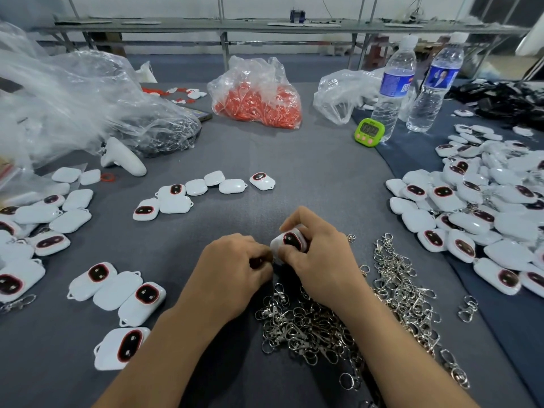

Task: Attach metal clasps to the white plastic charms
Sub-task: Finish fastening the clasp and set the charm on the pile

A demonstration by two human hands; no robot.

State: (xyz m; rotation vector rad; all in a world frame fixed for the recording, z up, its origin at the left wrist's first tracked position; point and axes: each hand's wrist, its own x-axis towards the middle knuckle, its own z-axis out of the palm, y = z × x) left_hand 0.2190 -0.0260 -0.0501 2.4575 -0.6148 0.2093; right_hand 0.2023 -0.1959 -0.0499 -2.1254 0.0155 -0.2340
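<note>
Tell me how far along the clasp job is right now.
Done, apparently: the right heap of charms, with bits of metal showing among them. In hand: right hand holds one charm; left hand pinches at its edge, clasp hidden. To do: loose charms without clasps and a big clasp pile.

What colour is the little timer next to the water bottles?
Bright green timer with pink buttons, seen in the head view.
</note>
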